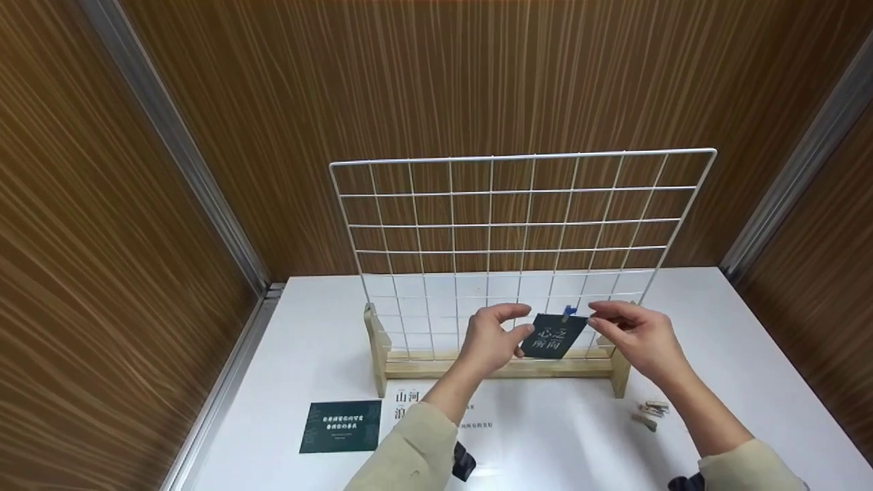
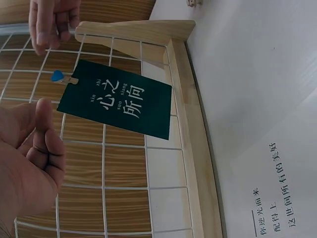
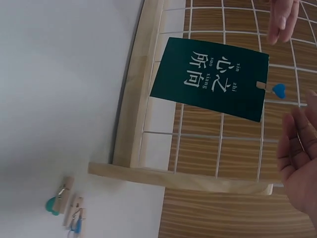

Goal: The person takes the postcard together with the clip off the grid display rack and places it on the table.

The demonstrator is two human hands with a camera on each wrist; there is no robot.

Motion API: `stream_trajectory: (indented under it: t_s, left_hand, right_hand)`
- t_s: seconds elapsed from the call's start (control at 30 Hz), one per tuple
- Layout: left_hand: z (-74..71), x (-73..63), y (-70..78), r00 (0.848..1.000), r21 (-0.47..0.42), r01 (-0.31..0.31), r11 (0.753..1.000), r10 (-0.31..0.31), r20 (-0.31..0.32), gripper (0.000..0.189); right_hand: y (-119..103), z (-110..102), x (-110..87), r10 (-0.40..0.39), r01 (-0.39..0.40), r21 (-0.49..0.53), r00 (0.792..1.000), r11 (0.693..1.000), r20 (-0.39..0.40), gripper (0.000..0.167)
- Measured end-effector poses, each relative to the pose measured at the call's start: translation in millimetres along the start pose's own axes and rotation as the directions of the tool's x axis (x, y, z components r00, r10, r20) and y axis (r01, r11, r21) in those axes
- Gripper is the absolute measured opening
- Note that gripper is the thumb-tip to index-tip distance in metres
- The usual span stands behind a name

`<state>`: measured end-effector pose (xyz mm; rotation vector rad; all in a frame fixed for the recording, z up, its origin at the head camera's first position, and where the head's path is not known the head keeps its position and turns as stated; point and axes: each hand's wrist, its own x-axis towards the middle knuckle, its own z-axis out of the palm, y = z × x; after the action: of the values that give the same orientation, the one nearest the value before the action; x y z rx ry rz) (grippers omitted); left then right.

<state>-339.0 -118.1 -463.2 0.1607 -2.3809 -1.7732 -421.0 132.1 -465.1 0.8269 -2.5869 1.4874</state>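
Note:
A dark green card (image 1: 554,333) with white characters hangs slightly tilted on the white wire grid (image 1: 470,224). A small wooden clothespin (image 3: 261,86) with a blue heart (image 2: 57,76) clips its top edge to a wire. Just off the card's upper left corner is my left hand (image 1: 492,337), thumb and fingers apart with nothing between them. On the other side, my right hand (image 1: 638,335) hovers by the upper right corner, its fingers loosely bent and holding nothing. Both wrist views show a gap between the hands and the card.
The grid stands in a wooden base (image 1: 501,369) on a white table (image 1: 307,327). Another green card (image 1: 341,436) lies at the front left, beside a white printed sheet (image 1: 408,397) partly hidden by my left arm. Several clothespins (image 1: 651,409) lie right of the base. Wood-grain walls (image 1: 436,82) enclose the table.

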Motion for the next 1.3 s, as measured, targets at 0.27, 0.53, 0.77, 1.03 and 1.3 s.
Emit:
stream_trajectory:
  t_s: [0.27,0.53,0.77,1.03,1.3]
  left_hand:
    - [11.2,7.0,1.0,1.000,0.017,0.000,1.000,0.000,0.011,0.032]
    - [14.3,12.3,2.4,1.000,0.129,-0.007,0.992,0.004,0.024,0.034]
    - [21.8,17.8,0.7,1.000,0.105,-0.002,0.995,0.000,0.014,0.032]
    - [24.6,21.5,-5.5,1.000,0.121,-0.025,0.992,0.027,-0.010,0.027]
    - [27.0,26.7,-11.7,0.995,0.134,-0.072,0.988,0.081,-0.059,0.018]
  right_hand:
    - [-4,8,14.5,-0.013,0.016,-0.060,0.999,0.998,0.043,0.028]
    - [-4,13,22.0,-0.115,0.123,-0.212,0.992,0.969,0.051,0.026]
    - [-4,16,24.9,-0.115,0.130,-0.237,0.991,0.963,0.075,0.028]
    - [-2,20,25.8,-0.182,0.197,-0.296,0.980,0.935,0.077,0.030]
    - [0,22,26.5,-0.238,0.254,-0.392,0.967,0.884,0.091,0.030]
